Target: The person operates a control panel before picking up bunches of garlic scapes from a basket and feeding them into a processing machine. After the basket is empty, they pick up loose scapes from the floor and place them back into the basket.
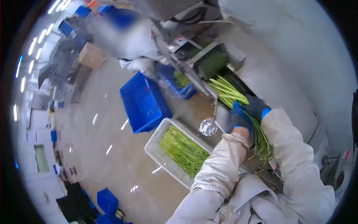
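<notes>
Our two gloved hands close round a loose sheaf of long green stalks at the machine.
We grip the stalks (226,89) with the left hand (240,116) and the right hand (256,106), both in dark gloves showing patches of bright blue; the smooth, pale stems fan out straight toward the dark green, rough-looking belt (212,66), while the limp, leafy ends droop below our wrists. Beside our left forearm, in its creased off-white sleeve (219,164), sits a perforated white plastic basket (150,146) of slender greens (182,151); beyond it stands a smooth-walled blue rectangular bin (130,98) on the glossy wet floor (108,130).
</notes>
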A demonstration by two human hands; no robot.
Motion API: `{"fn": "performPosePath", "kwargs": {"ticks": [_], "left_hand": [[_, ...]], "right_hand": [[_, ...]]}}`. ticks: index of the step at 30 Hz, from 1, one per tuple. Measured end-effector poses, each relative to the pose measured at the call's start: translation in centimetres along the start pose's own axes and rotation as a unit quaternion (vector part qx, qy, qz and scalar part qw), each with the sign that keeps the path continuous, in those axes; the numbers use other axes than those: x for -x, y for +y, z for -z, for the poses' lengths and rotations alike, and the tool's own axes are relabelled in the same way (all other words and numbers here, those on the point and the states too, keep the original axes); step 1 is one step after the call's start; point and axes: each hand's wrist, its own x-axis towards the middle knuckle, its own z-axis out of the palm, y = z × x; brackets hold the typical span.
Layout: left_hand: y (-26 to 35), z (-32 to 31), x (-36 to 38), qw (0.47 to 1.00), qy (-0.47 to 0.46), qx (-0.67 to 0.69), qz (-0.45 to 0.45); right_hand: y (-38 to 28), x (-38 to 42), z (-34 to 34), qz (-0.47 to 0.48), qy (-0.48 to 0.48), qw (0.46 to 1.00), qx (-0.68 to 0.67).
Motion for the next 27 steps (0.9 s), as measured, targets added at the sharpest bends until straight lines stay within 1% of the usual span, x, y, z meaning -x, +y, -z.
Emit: {"fn": "performPosePath", "kwargs": {"ticks": [1, 2, 3, 5, 7, 9, 10, 13, 14, 15, 16, 17, 18, 19, 20, 21, 22, 23, 24, 25, 26, 27], "left_hand": [[-0.8, -0.5, -1.0, 0.993, 0.049, -0.064, -0.081], [-2.2, 3.7, -6.1, 1.0, 0.022, -0.005, -0.01], [-0.1, 0.6, -4.0, 0.994, 0.094, -0.036, -0.032], [1.9, 1.1, -5.9, 0.994, 0.062, -0.05, -0.07], [4.8, -1.9, -4.7, 0.994, 0.078, -0.043, -0.068], [6.5, -3.0, -4.6, 0.991, 0.067, -0.066, -0.093], [7.4, -2.1, -4.5, 0.974, 0.056, -0.187, -0.119], [7.6, -3.0, 0.7, 0.958, -0.014, -0.242, -0.151], [7.1, -2.7, 2.4, 0.95, -0.031, -0.251, -0.183], [6.6, -2.1, 3.7, 0.94, -0.05, -0.259, -0.218], [5.9, -0.4, 4.5, 0.94, -0.05, -0.26, -0.213], [5.2, 1.9, 4.6, 0.953, -0.04, -0.247, -0.17], [4.6, 3.2, 4.4, 0.964, -0.029, -0.233, -0.129], [4.3, 3.5, 4.3, 0.964, -0.026, -0.232, -0.127], [3.9, 3.5, 3.8, 0.966, -0.062, -0.214, -0.129], [3.8, 3.3, 3.2, 0.967, -0.098, -0.195, -0.131], [3.9, 2.6, 2.5, 0.993, -0.091, -0.06, -0.038], [4.5, 2.7, 2.3, 0.994, -0.087, -0.059, -0.033], [5.6, 2.9, 2.1, 0.989, -0.133, -0.062, -0.019], [6.4, 2.4, 2.7, 0.982, -0.179, -0.062, -0.005], [6.6, 1.9, 3.7, 0.988, -0.123, -0.089, -0.03], [6.9, 1.7, 4.6, 0.989, -0.123, -0.084, -0.027]], "right_hand": [[0.7, -0.4, 0.1, -0.03, -0.01, 0.999, 0.016], [0.1, 0.1, 0.8, -0.05, -0.016, 0.998, 0.032], [0.5, 0.7, 0.6, -0.058, -0.013, 0.998, 0.034], [0.9, 2.3, -0.1, -0.135, 0.008, 0.989, 0.053], [0.9, 3.5, -0.1, -0.132, 0.018, 0.99, 0.041], [0.9, 4.4, -0.5, -0.137, 0.045, 0.989, 0.044], [1.1, 5.1, -0.9, -0.15, 0.039, 0.987, 0.042], [1.0, 6.0, -1.2, -0.12, 0.092, 0.987, 0.056], [-0.7, 6.8, -0.1, -0.103, 0.101, 0.989, 0.016], [0.0, 6.3, -1.0, -0.108, 0.101, 0.989, 0.016], [1.0, 5.3, -2.6, -0.093, 0.126, 0.986, 0.058], [1.5, 4.4, -3.4, -0.074, 0.151, 0.981, 0.101], [-0.4, 3.9, -2.1, -0.062, 0.149, 0.985, 0.06], [-1.0, 2.6, -2.5, -0.035, 0.172, 0.979, 0.105], [-1.5, 1.1, -2.7, -0.008, 0.193, 0.97, 0.149], [-3.4, 0.0, -1.4, -0.061, 0.093, 0.985, 0.13], [-3.7, -1.2, -1.2, -0.062, 0.075, 0.988, 0.117], [-3.5, -2.0, -1.0, -0.064, 0.056, 0.991, 0.105], [-2.5, -2.2, -1.0, -0.07, 0.052, 0.991, 0.106], [-0.9, -1.8, -1.1, -0.004, 0.072, 0.997, 0.038], [0.5, -1.2, -1.2, 0.063, 0.092, 0.993, -0.031], [0.6, 0.4, -0.6, 0.059, 0.09, 0.994, -0.027]]}}
